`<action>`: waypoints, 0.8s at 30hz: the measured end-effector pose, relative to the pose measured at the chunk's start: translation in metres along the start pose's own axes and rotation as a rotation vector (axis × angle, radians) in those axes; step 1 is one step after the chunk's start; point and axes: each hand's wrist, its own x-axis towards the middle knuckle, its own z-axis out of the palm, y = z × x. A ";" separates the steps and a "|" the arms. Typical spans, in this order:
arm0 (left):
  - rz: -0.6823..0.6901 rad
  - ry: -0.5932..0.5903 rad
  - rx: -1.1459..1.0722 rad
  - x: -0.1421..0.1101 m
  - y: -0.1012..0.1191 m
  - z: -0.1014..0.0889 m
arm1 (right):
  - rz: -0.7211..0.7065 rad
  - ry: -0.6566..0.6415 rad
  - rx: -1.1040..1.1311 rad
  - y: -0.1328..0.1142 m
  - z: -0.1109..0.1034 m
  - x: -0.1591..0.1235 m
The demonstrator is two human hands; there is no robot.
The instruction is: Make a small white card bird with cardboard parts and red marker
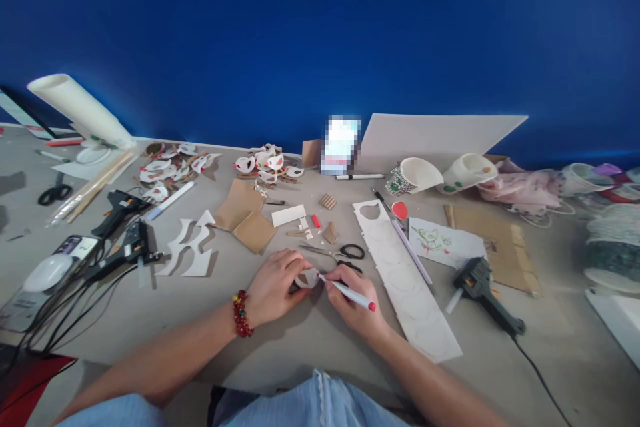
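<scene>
A blue wall (320,33) stands behind the grey worktop (280,353), and a large white sheet (430,140) leans against it. On the worktop we see a long white strip (405,280), notched at its far end and set to the right of both hands. Farther right lies a corded glue gun (480,290).

The left hand (273,290) rests at centre, its grip closed with thumb and fingers on a small white cutout (305,278). The right hand (357,300) faces it, its grip closed in a writing hold on a red-ended marker (353,293), whose tip meets or nearly meets the cutout's right edge. Black-handled scissors (351,251) lie just beyond the right hand; bird-shaped cutouts (270,163) cluster near the wall. Smallest, a red piece (315,221) lies beyond the hands among paper scraps.

We judge the step in hand to be marking the cutout's edge. Any further stroke calls for a firm left pinch and light, controlled tip pressure, lest the cutout slip or the ink stray.
</scene>
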 end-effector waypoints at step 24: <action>0.000 0.003 0.009 0.000 -0.001 0.001 | -0.001 -0.024 0.000 0.003 0.002 -0.001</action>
